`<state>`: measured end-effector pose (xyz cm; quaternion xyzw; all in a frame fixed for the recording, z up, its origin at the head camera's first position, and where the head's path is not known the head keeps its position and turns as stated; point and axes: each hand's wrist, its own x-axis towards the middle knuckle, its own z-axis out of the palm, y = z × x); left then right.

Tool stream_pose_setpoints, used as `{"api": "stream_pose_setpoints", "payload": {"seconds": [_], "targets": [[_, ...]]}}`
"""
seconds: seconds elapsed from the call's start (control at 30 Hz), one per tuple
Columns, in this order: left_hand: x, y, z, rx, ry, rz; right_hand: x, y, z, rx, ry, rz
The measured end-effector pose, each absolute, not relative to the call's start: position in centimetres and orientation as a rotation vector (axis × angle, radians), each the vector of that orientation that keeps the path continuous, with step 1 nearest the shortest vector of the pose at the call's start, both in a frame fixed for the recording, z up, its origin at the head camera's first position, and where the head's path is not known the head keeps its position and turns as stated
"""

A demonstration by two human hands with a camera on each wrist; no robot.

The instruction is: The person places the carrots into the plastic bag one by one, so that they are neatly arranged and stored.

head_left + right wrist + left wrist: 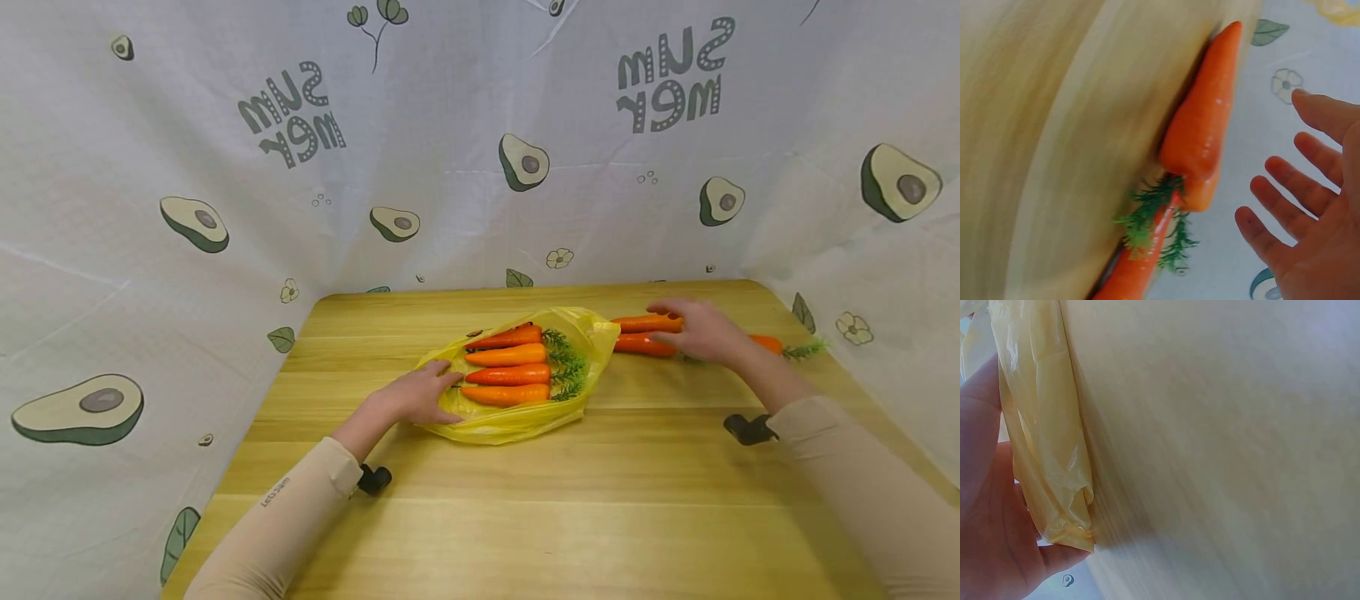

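Note:
A thin yellow plastic bag (495,432) lies spread at mid-table, with several carrots (507,375) side by side in it, green tops to the right. At the bag's left end my left hand (416,396) holds its edge; the left wrist view shows the crumpled plastic (1047,425) against the palm and fingers. To the right of the bag lie two carrots (643,343), and my right hand (705,332) is over their right ends. The right wrist view shows its fingers (1285,206) spread, apart from the nearest carrot (1200,119).
Another carrot (767,343) with a green top pokes out to the right beyond my right wrist. The wooden table (525,517) ends at a white cloth (450,167) printed with avocados, which hangs behind and at both sides. Black wrist mounts (750,429) sit under both forearms.

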<state>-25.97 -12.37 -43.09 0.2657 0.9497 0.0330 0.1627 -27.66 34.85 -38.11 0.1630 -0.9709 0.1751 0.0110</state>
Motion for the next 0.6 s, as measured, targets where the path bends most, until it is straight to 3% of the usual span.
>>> {"api": "stream_pose_setpoints", "payload": {"seconds": [0.6], "targets": [[-25.9, -12.4, -42.9, 0.749, 2.705, 0.088, -28.8, 35.7, -41.1, 0.447, -3.128, 0.473]]}}
